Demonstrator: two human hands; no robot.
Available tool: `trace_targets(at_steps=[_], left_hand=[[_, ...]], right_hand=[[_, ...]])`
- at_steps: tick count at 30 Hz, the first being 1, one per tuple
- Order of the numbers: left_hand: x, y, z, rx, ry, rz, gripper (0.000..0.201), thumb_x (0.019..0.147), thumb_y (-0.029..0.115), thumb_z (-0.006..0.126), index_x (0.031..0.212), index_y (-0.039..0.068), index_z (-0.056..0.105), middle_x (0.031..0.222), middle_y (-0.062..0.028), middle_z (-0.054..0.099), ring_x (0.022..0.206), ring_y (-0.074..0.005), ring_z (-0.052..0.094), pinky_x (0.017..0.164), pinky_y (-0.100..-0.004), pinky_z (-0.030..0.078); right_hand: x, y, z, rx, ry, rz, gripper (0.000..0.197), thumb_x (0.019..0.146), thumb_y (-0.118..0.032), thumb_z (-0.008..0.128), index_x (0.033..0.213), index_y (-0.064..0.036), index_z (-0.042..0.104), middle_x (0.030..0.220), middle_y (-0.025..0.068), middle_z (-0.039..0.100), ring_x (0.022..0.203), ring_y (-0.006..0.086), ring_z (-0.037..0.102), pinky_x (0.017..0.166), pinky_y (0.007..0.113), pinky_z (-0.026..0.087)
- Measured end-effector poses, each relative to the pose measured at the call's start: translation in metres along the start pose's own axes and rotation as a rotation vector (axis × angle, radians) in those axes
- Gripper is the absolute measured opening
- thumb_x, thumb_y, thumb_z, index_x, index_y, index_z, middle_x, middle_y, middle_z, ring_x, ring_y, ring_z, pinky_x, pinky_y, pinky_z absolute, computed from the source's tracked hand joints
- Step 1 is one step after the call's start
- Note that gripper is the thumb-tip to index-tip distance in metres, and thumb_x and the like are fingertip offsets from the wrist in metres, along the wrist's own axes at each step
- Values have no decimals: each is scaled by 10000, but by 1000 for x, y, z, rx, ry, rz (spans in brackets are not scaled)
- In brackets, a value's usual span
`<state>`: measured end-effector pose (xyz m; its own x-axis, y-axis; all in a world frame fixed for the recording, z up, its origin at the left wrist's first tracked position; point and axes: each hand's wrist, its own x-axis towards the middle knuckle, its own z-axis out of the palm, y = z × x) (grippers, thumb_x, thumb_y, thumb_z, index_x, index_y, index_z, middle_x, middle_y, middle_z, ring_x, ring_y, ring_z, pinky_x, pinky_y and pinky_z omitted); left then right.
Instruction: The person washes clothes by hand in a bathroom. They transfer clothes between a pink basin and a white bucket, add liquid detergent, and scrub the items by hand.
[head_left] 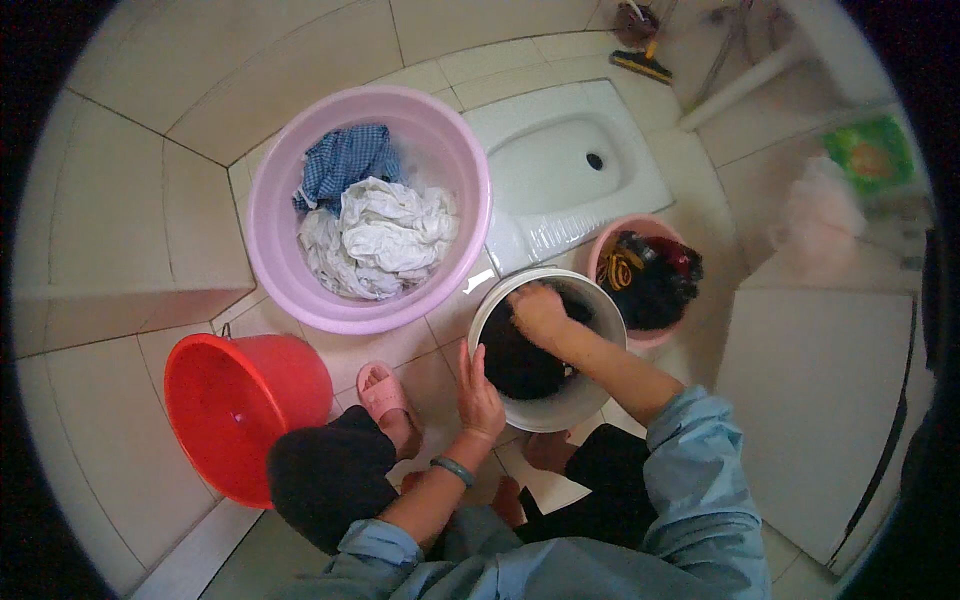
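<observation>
Dark cloth [520, 360] in wht bucket [585, 398] under curled R hand [540, 315], grip unclear; L hand [480, 402] open at bucket.

At the floor's [432, 362] left edge, bucket [295, 375]; beyond it, tub [370, 318] with clothes [400, 235]; right of tub, toilet [545, 160]; nearer, pail [557, 413] with laundry [520, 355]; right of pail, basin [655, 338].

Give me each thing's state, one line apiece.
Lilac tub: holding white cloth, blue checked cloth
Red bucket: uncovered
White bucket: uncovered, dark cloth inside
Pink basin: heaped with dark clothing
Squat toilet: uncovered
Pink slipper: worn
Left hand: open, against white bucket
Right hand: curled, inside white bucket
</observation>
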<state>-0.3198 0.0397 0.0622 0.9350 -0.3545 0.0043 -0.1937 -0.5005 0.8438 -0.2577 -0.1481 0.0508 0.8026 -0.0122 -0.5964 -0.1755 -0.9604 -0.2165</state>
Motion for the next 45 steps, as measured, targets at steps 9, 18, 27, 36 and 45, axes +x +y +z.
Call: trace_targets(at_steps=[9,18,27,36,45], left_hand=[[-2,-5,4,-56,3,14,515,779,-84,325,1284,-7,387,1392,-271,261,1291,-392,283,1064,-432,240],[0,1,6,-31,37,-14,534,768,-78,370,1292,17,407,1393,-250,280,1263,-399,325,1038,-419,283],[0,0,-1,-55,79,-26,501,793,-65,375,1284,22,422,1378,-246,313,1249,-397,348,1029,-424,292],[-5,-2,6,-129,54,-3,484,800,-77,315,1278,-32,385,1384,-266,279,1293,-399,276,1080,-437,205],[-5,-8,11,-41,45,26,508,778,-51,364,1282,2,405,1388,-256,286,1244,-408,343,1020,-441,289]], right_hand=[[60,20,57,-182,-204,312,931,668,-421,746,1399,-136,244,1448,165,228,1316,371,239,1040,531,239],[-9,10,25,35,-44,-34,555,664,-386,680,1101,-66,557,895,176,632,844,330,619,728,437,496],[-100,-15,14,325,-387,-200,551,761,-396,625,1214,-121,475,1122,244,514,989,379,561,860,437,450],[-38,-1,153,113,-344,-108,400,793,-225,586,1113,11,545,1077,244,562,1004,360,554,902,416,418],[-4,14,8,-84,41,109,708,697,-508,664,1239,-99,464,1157,203,545,1173,356,441,967,473,351]])
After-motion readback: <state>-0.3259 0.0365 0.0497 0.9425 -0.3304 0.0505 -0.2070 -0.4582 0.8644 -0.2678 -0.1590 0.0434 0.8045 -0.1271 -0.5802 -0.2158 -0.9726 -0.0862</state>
